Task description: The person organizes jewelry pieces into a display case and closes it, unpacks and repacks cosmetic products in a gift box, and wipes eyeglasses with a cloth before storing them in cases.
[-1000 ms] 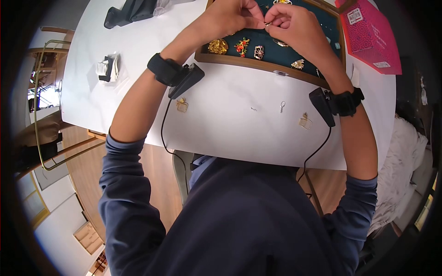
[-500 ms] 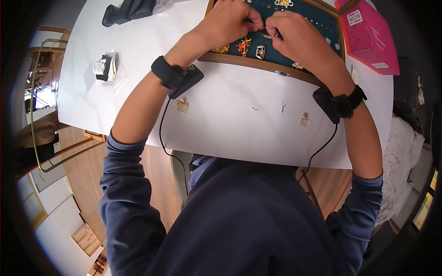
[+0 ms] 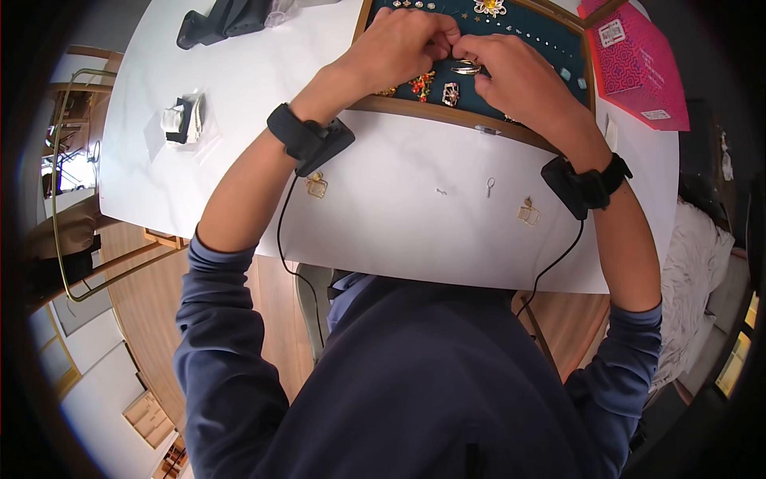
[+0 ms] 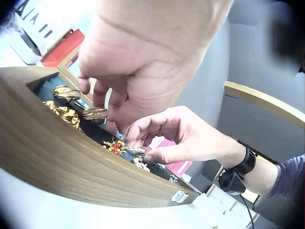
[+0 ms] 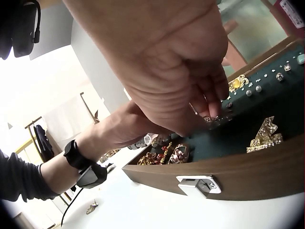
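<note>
— Where is the brooch found, and how is it held?

— It is seen over the green-lined jewellery tray, at twelve o'clock from the person, between the two hands. It is pinched at one end by the curled fingers of the left hand and at the other by those of the right hand.

— How is its long axis laid?

— Roughly from nine to three o'clock, so each end is met by one hand. Neither hand can be called nearer; both are touching it.

— What is noted around it?

— A red floral brooch and a silver pin lie just at six o'clock of it; a pink box stands at three o'clock of the tray.
</note>
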`<action>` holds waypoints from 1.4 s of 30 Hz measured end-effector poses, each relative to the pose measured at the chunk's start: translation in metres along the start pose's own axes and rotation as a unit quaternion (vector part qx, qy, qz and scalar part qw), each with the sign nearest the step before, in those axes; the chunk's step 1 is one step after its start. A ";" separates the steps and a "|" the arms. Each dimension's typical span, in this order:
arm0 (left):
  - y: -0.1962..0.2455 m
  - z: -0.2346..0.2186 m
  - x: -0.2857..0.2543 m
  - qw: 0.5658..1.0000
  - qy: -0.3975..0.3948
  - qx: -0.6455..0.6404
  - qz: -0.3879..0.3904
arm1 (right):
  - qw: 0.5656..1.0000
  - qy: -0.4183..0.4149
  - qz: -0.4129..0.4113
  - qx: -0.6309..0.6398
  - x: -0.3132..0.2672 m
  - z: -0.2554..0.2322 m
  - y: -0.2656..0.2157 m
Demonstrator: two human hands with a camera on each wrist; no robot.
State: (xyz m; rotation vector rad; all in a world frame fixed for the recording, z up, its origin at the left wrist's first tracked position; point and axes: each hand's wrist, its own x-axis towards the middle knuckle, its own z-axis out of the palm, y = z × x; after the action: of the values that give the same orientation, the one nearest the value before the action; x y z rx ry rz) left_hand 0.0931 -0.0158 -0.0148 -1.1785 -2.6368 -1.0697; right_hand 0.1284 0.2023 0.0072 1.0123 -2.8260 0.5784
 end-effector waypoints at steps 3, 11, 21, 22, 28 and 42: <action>-0.001 0.003 -0.001 1.000 0.009 0.009 -0.020 | 0.999 0.025 0.028 0.012 -0.005 -0.006 0.001; 0.003 0.012 0.004 0.999 -0.014 0.030 -0.023 | 0.988 0.102 0.091 0.070 -0.036 -0.037 0.016; 0.019 0.004 0.003 0.996 -0.051 0.072 -0.015 | 0.993 0.066 0.086 0.056 -0.036 0.002 0.006; 0.021 0.004 0.002 0.996 -0.052 0.074 -0.015 | 0.993 0.059 0.090 0.055 -0.035 0.001 0.005; 0.023 0.007 0.002 0.997 -0.041 0.062 -0.028 | 0.992 0.080 0.084 0.052 -0.033 0.004 0.007; 0.019 -0.003 0.003 0.998 0.008 0.036 -0.046 | 0.983 0.142 0.089 0.068 -0.054 -0.016 0.015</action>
State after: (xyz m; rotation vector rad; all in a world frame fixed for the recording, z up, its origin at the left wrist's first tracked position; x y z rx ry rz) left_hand 0.1037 -0.0067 -0.0007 -1.0388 -2.7164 -0.9837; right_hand 0.1603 0.2507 0.0064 0.6355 -2.6643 0.8673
